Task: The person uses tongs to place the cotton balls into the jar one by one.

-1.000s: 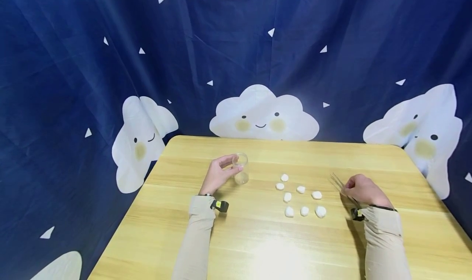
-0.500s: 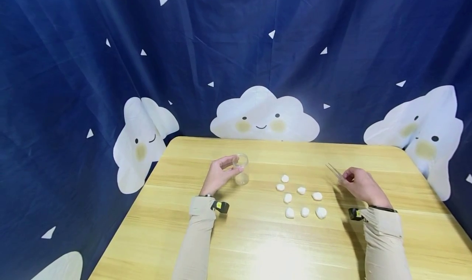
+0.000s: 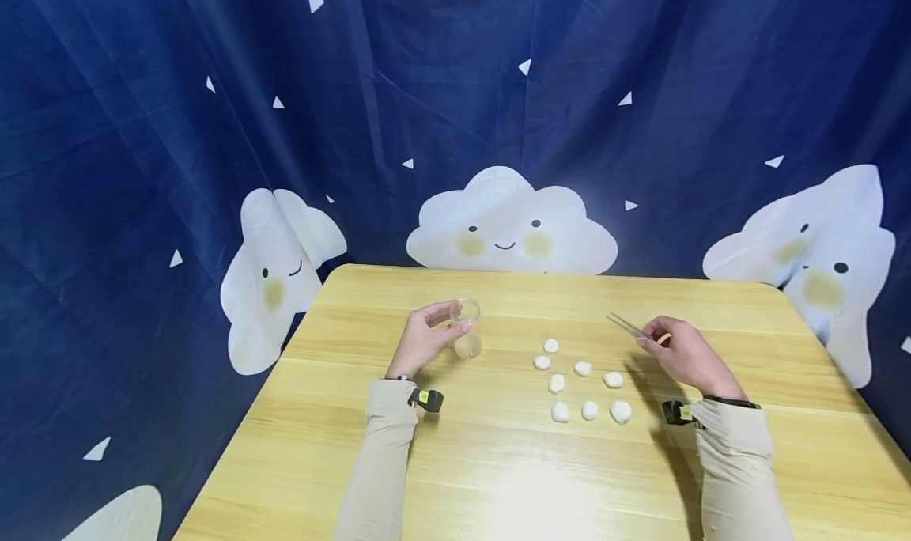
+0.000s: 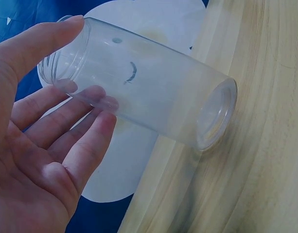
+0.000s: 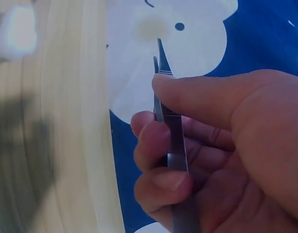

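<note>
My left hand (image 3: 425, 338) grips a clear plastic jar (image 3: 467, 337) near its threaded mouth, thumb on one side and fingers on the other. In the left wrist view the jar (image 4: 153, 82) is see-through with nothing inside, and its base is at the wooden tabletop. My right hand (image 3: 686, 355) holds metal tweezers (image 3: 626, 325) above the table, tips toward the left. The right wrist view shows the tweezers (image 5: 177, 141) between thumb and curled fingers, their tips slightly apart with nothing between them. Several white cotton balls (image 3: 557, 383) lie on the table between the hands.
The wooden table (image 3: 342, 462) has its back edge against a dark blue curtain (image 3: 455, 90) printed with white clouds. A cotton ball (image 5: 17, 31) appears at the upper left of the right wrist view. Light glares on the table's front middle.
My right hand has lifted the tweezers off the table and swung them left, toward the cotton balls. The left hand and jar stay in place.
</note>
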`<state>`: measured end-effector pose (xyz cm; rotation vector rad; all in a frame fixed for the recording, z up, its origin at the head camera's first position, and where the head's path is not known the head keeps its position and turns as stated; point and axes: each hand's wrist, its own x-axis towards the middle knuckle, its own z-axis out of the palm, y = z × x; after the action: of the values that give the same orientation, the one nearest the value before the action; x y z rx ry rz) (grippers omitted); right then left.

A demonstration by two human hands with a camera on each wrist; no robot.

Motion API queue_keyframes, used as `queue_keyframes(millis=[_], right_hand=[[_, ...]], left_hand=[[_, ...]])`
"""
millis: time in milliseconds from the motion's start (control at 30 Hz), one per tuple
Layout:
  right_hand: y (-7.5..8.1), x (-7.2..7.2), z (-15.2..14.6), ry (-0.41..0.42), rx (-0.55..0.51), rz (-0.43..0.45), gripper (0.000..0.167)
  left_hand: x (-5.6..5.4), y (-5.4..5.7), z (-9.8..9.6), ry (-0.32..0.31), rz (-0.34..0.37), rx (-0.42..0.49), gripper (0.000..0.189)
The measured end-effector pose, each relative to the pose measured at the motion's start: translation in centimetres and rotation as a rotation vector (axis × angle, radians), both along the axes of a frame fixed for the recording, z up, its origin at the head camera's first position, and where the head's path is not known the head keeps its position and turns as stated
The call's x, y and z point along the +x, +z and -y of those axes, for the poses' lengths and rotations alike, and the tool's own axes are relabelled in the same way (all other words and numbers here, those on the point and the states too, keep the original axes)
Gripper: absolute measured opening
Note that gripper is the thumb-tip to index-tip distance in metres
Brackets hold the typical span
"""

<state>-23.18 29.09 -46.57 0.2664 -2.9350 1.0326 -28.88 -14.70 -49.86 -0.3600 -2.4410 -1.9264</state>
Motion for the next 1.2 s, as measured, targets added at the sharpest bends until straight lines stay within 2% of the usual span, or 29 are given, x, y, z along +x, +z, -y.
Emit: queue_keyframes(millis=[433,633,867,1200], right_hand=[[0.5,-0.1,1.3,0.056,0.007,-0.133,0.014],[0.8,0.0,2.0,0.086,0.008,-0.153,0.017],[1.2,0.3,2.9,0.111,0.018,-0.177,0.012],[1.2,0.2,4.3,0.193,0.040,-0.202,0.010]], left_hand=[[-0.1,0.0,0.0,0.007,0.011,-0.015,0.055],[-0.1,-0.1,0.0,0.007,0.012,-0.008,0.054],[0.0,0.0,0.0,0.008,0.014,-0.008,0.055],[0.0,0.1,-0.1,0.020,0.001,-0.027,0.053]])
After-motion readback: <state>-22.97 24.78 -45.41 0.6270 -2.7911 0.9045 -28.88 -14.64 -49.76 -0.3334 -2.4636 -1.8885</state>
